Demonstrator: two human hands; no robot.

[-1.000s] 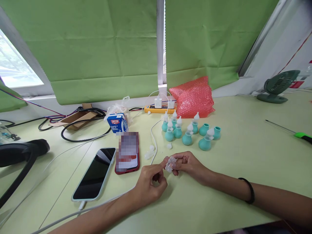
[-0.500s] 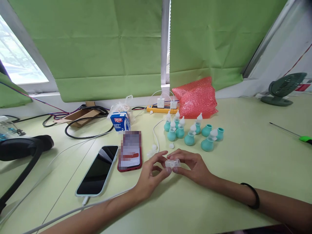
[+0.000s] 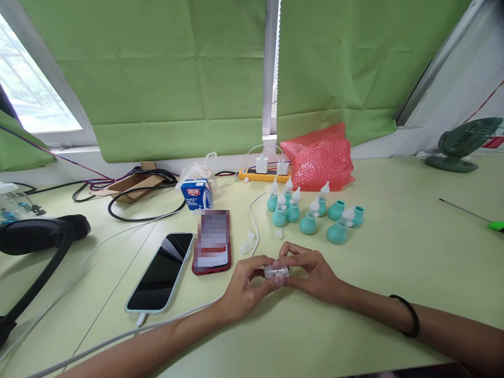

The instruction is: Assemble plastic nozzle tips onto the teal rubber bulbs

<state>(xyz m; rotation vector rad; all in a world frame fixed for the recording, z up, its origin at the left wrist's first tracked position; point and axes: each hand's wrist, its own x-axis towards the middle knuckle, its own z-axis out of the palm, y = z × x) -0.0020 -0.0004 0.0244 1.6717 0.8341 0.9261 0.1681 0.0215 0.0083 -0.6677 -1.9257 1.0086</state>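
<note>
Between my two hands is a short clear plastic tube (image 3: pixel 271 272), held lying sideways just above the table. My left hand (image 3: pixel 244 287) pinches its left end between thumb and fingers. On its right side, the fingers and thumb of my right hand (image 3: pixel 313 270) close on it, hiding part of it. Beyond my hands stand several teal squeeze bulbs (image 3: pixel 307 224), most with clear pointed nozzles (image 3: pixel 314 205) on top. Two of them, an open bulb (image 3: pixel 336 211) and another beside it (image 3: pixel 358 217), show bare necks. A small translucent disc (image 3: pixel 279 234) and a clear plastic piece (image 3: pixel 247 243) lie nearer.
To the left lie a black-screened phone (image 3: pixel 159 273) on a cable and a red-cased phone (image 3: pixel 212 262). Behind them are a milk carton (image 3: pixel 197 195) and a yellow power strip (image 3: pixel 252 177). Red bubble wrap (image 3: pixel 321 163), a fan (image 3: pixel 464 144) and a screwdriver (image 3: pixel 496 226) are rightward.
The tube has turned slightly in my fingers and sits a little lower. My right fingers have shifted over its top. The whole view has moved slightly.
</note>
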